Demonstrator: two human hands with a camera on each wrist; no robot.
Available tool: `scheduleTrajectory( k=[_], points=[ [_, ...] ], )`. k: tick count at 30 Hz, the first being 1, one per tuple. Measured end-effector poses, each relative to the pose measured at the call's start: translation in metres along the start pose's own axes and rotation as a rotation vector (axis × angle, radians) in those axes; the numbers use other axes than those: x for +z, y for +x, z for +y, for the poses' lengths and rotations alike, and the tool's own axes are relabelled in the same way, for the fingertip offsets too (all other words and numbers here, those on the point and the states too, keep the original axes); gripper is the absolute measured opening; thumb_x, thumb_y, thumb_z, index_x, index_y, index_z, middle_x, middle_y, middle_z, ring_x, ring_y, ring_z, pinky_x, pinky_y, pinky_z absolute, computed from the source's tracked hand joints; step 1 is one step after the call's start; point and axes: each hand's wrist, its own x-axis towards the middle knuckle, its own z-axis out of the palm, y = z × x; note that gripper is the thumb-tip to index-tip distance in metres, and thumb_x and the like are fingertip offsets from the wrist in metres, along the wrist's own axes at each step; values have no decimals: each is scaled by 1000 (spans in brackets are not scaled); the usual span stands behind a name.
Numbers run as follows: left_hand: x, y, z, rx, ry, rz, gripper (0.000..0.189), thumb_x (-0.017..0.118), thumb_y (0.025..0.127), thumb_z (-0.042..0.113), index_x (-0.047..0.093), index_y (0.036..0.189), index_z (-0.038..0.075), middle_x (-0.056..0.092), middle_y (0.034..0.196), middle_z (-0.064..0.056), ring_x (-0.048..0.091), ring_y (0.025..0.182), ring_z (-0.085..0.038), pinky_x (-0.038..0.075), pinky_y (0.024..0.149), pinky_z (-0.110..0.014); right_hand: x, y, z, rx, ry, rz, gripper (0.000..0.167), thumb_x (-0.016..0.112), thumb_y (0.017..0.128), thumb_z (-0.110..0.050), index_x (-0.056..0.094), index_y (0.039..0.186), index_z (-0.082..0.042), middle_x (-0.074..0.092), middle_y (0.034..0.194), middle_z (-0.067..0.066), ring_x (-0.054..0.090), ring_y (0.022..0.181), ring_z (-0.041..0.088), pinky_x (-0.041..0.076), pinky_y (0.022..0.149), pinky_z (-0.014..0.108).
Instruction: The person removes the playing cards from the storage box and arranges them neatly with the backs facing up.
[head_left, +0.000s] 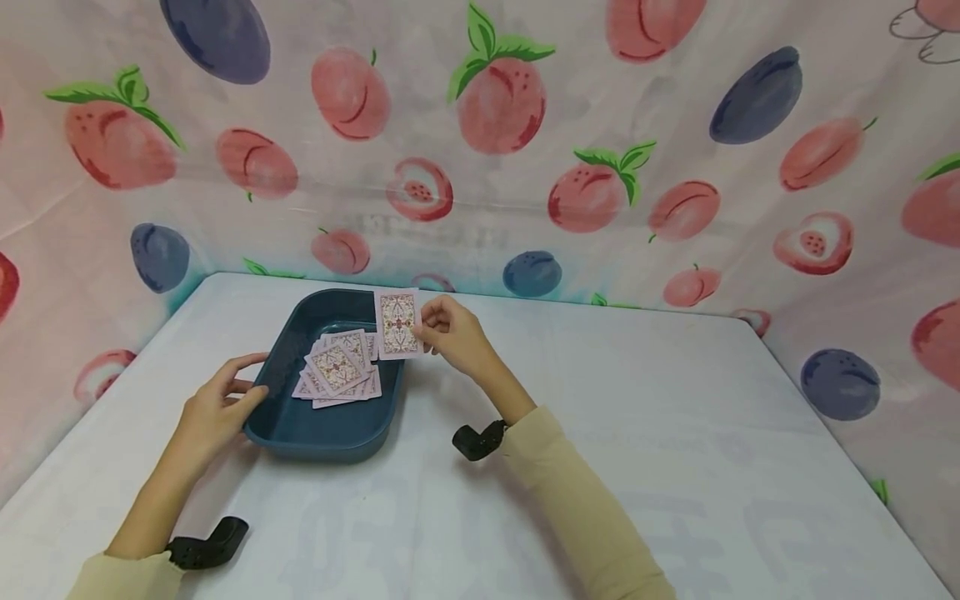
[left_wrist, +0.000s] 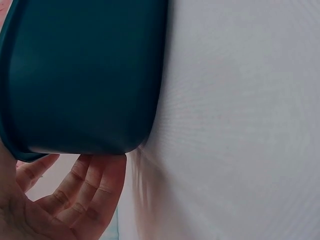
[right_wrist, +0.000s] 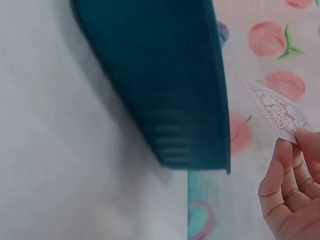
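Note:
Between the thumb and fingers of my right hand a playing card is pinched, its patterned back showing. In the head view the card is held over the right rim of a dark blue plastic bin. The right wrist view shows the same card tilted at the fingertips, beside the bin's outer wall. Several playing cards lie overlapping inside the bin, backs up. My left hand holds the bin's left side, thumb at the rim and fingers against the outer wall.
A white cloth covers the table under the bin. Behind and at the sides hangs a fruit-print curtain. Black devices are strapped at the left wrist and the right wrist.

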Motion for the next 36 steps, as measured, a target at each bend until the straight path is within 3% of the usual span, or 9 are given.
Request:
scheduleTrajectory(
  k=[6, 11, 15, 23, 31, 36],
  points=[
    [0, 0, 0, 3, 1, 4, 49, 45, 96, 24, 36, 141, 8, 57, 114, -34, 61, 98, -46, 55, 70, -46, -7, -2, 17, 67, 66, 39, 31, 59, 90, -8, 47, 119, -3, 61, 85, 11, 54, 63, 14, 51, 74, 49],
    [1, 0, 0, 3, 5, 7, 49, 45, 96, 24, 36, 141, 9, 57, 114, -34, 61, 98, -46, 54, 73, -49, -12, -2, 31, 140, 70, 60, 35, 57, 90, -8, 45, 122, -3, 59, 86, 10, 54, 63, 14, 51, 76, 48],
    [1, 0, 0, 7, 7, 7, 48, 45, 96, 24, 36, 141, 9, 58, 113, -33, 61, 97, -46, 54, 72, -48, -15, -1, 42, 205, 52, 81, 32, 59, 89, -7, 49, 119, -1, 60, 85, 10, 54, 63, 14, 53, 71, 40],
    [0, 1, 0, 5, 4, 9, 49, 45, 96, 25, 36, 141, 8, 57, 114, -34, 60, 98, -47, 54, 73, -49, -17, 3, 56, 341, -88, 78, 24, 61, 88, -9, 56, 109, 1, 57, 76, 6, 50, 59, 12, 44, 55, 21],
    [0, 1, 0, -6, 4, 6, 49, 45, 96, 26, 36, 141, 9, 57, 115, -34, 61, 98, -46, 53, 74, -49, -15, 8, 65, 418, -290, 101, 24, 64, 84, -11, 58, 104, 0, 61, 91, 11, 52, 73, 16, 41, 60, 22],
    [0, 1, 0, -2, 0, 10, 49, 46, 96, 25, 36, 141, 9, 57, 114, -34, 60, 98, -47, 54, 72, -47, -14, 7, 62, 435, -385, 108, 19, 64, 82, -9, 58, 97, 1, 57, 87, 9, 49, 73, 17, 39, 57, 22]
  ],
)
